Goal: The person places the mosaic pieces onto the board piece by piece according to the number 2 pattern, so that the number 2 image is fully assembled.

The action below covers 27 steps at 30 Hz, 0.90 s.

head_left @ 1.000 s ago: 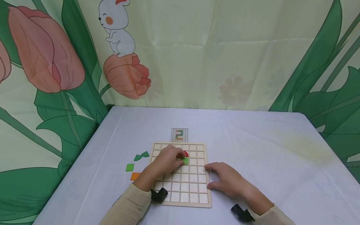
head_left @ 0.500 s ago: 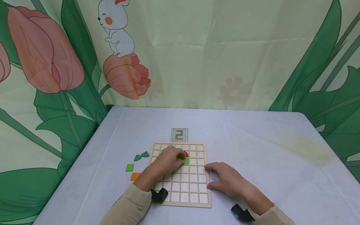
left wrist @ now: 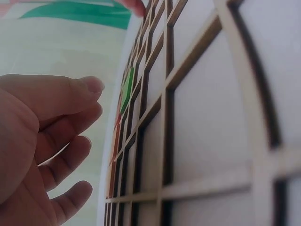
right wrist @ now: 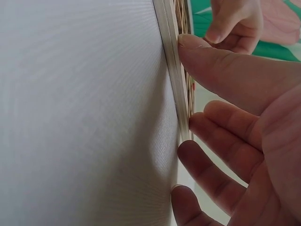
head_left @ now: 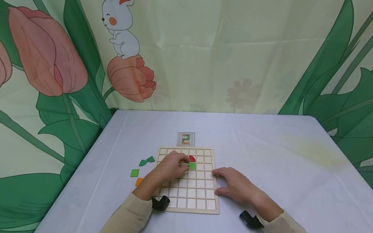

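Observation:
A wooden grid board (head_left: 201, 212) lies on the table, with a red quarter-round tile (head_left: 192, 158) and a green square tile (head_left: 192, 166) in its cells. Over the board, just left of these tiles, is my left hand (head_left: 172, 165). In the left wrist view its fingers are loosely bent and hold nothing, apart from the green tile (left wrist: 127, 90). My right hand (head_left: 236, 186) touches the board's right edge with its thumb and fingertips, fingers relaxed; the right wrist view shows the thumb (right wrist: 202, 49) against that edge.
Left of the board lie two dark green leaf-shaped tiles (head_left: 142, 163), a light green square (head_left: 134, 173) and an orange tile (head_left: 139, 182), partly behind the left forearm. A small printed pattern card (head_left: 186, 139) lies beyond the board's far edge, on a white tablecloth (head_left: 276, 155).
My left hand has drawn back slightly to the left, its fingers coming off the green square, which now shows whole. The right hand stays at the board's edge.

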Motion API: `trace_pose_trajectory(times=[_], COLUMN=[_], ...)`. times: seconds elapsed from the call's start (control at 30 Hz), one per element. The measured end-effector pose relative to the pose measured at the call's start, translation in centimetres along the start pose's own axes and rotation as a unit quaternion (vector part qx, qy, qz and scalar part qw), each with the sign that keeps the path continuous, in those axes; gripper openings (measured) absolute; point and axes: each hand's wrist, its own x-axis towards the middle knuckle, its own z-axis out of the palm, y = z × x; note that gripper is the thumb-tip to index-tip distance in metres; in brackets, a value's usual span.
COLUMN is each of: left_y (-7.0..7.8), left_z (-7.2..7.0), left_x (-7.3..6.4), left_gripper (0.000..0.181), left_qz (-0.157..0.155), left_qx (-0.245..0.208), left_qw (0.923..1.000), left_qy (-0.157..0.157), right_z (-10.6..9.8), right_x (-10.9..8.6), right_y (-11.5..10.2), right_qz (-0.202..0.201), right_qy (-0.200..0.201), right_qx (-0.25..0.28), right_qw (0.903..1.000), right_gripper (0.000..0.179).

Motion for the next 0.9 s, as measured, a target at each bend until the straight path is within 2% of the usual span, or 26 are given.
trace_pose_trajectory(times=[0.2,0.43,0.9], left_y=[-0.9,-2.2,-3.9], left_z=[-0.7,-1.5,-3.2], left_x=[-0.9,-2.0,-4.2], left_gripper=[0.017,0.015,0.017], left_qz=[-0.014,-0.045,-0.055], left_qx=[0.004,-0.001,0.003], left_qw=[0.9998,0.9983,0.9938], left_qy=[0.015,0.038,0.096], right_z=[0.1,0.1,0.1], right_x=[0.0,0.0,-0.1], right_y=[-0.1,-0.1,-0.2], right_qz=[0.01,0.013,0.018], right_qy=[-0.001,-0.001,0.001], right_qx=[0.001,0.002,0.004], right_qw=[0.9999,0.9999,0.9998], right_gripper=[0.059,0.058,0.059])
